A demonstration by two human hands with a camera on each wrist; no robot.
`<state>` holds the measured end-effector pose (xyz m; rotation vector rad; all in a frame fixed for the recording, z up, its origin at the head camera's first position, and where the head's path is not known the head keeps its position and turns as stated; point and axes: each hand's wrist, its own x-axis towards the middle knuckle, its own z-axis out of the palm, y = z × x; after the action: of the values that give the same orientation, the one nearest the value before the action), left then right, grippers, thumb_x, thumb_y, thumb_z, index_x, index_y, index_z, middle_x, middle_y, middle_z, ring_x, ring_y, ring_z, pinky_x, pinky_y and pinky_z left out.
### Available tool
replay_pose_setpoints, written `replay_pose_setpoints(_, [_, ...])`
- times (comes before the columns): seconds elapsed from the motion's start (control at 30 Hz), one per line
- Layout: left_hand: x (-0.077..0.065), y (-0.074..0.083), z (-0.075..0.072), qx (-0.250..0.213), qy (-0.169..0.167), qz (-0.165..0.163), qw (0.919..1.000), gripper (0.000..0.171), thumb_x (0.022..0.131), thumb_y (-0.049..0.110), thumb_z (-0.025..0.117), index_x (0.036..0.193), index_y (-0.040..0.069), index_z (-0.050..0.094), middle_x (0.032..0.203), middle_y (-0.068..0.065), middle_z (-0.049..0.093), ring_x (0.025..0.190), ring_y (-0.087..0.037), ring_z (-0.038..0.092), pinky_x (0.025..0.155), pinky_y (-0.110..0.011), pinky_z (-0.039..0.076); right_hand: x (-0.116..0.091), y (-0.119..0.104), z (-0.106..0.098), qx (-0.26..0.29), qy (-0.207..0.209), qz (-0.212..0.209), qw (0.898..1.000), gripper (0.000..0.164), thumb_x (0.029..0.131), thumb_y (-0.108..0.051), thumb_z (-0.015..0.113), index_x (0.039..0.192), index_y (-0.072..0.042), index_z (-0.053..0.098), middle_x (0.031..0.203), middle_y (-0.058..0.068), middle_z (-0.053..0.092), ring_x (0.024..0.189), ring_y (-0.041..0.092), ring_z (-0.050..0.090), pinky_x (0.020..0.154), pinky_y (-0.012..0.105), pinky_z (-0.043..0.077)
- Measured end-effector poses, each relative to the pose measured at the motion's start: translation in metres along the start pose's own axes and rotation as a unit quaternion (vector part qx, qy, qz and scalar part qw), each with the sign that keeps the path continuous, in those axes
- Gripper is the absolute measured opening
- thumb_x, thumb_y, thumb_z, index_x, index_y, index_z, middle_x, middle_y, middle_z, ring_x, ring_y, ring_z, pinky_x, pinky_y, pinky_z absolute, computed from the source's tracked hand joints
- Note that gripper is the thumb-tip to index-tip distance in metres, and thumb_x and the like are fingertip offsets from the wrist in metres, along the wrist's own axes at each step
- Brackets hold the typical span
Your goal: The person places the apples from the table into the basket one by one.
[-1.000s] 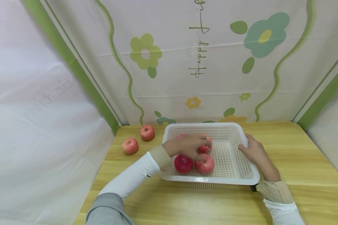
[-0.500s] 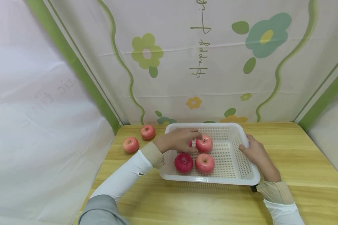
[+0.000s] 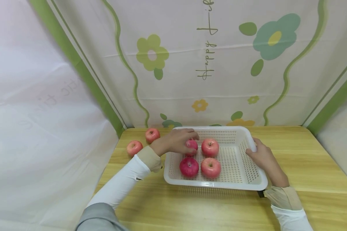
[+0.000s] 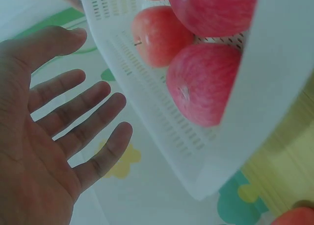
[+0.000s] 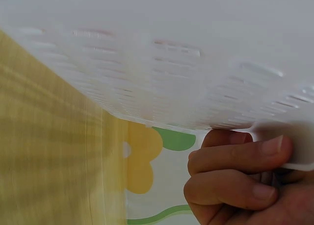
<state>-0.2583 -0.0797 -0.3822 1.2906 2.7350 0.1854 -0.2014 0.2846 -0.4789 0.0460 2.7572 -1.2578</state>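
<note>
"So, where are the hands?"
"From my remote seat, I see the left hand (image 3: 178, 141) above the far-left apple (image 3: 192, 144), fingers spread, holding nothing; the right hand (image 3: 262, 157) grips the white perforated basket (image 3: 215, 184) by its right rim."
"And the rest?"
"I count three more apples (image 3: 210, 167) in the basket, near the left hand, apart from the right; two apples (image 3: 134, 148) lie on the desk (image 3: 176, 208), left of the basket."
</note>
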Motion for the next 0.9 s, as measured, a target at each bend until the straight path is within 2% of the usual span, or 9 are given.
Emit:
replay_pose_setpoints(0.1, [-0.003, -0.004, -0.002, 0.001, 0.0, -0.012, 0.9999, 0.042, 0.093, 0.041, 0.071, 0.131, 0.022, 0.067, 0.13, 0.003, 0.067, 0.109, -0.015, 0.066, 0.091, -0.037, 0.058, 0.0, 0.0, 0.0, 0.004, -0.003, 0.0, 1.0, 0.077, 0.103, -0.019, 0.052, 0.162, 0.013, 0.013, 0.133, 0.05, 0.052, 0.077, 0.031, 0.076, 0.057, 0.039, 0.064])
replay_pose_setpoints(0.33, [-0.012, -0.013, -0.005, -0.036, 0.011, -0.03, 0.9988, 0.04, 0.094, 0.033, 0.071, 0.131, 0.018, 0.067, 0.13, -0.004, 0.068, 0.112, -0.023, 0.069, 0.089, -0.039, 0.058, -0.001, 0.0, 0.0, 0.005, -0.001, -0.005, 1.0, 0.077, 0.103, -0.019, 0.052, 0.161, 0.013, 0.014, 0.132, 0.05, 0.052, 0.076, 0.029, 0.076, 0.057, 0.039, 0.064])
replay_pose_setpoints(0.5, [-0.02, -0.022, -0.006, -0.033, 0.027, -0.046, 0.998, 0.04, 0.095, 0.034, 0.072, 0.131, 0.018, 0.067, 0.129, -0.004, 0.07, 0.116, -0.02, 0.069, 0.091, -0.043, 0.059, 0.0, 0.0, 0.0, 0.005, 0.0, -0.003, 1.0, 0.076, 0.103, -0.018, 0.052, 0.162, 0.012, 0.014, 0.133, 0.05, 0.052, 0.078, 0.031, 0.077, 0.057, 0.039, 0.064])
replay_pose_setpoints(0.67, [-0.03, -0.03, -0.008, -0.025, 0.052, -0.06, 0.9966, 0.041, 0.092, 0.033, 0.075, 0.13, 0.018, 0.068, 0.127, -0.002, 0.07, 0.116, -0.018, 0.068, 0.091, -0.04, 0.059, 0.0, -0.001, -0.001, 0.003, 0.0, -0.001, 1.0, 0.077, 0.103, -0.019, 0.052, 0.162, 0.013, 0.014, 0.133, 0.05, 0.052, 0.077, 0.03, 0.076, 0.057, 0.039, 0.064])
replay_pose_setpoints(0.9, [-0.039, -0.042, -0.006, -0.028, 0.069, -0.077, 0.9942, 0.038, 0.095, 0.037, 0.074, 0.128, 0.018, 0.067, 0.127, 0.0, 0.07, 0.115, -0.016, 0.068, 0.093, -0.037, 0.059, 0.0, 0.0, -0.001, 0.005, 0.0, -0.001, 1.0, 0.077, 0.103, -0.019, 0.052, 0.16, 0.015, 0.015, 0.134, 0.05, 0.051, 0.077, 0.029, 0.076, 0.057, 0.038, 0.064])
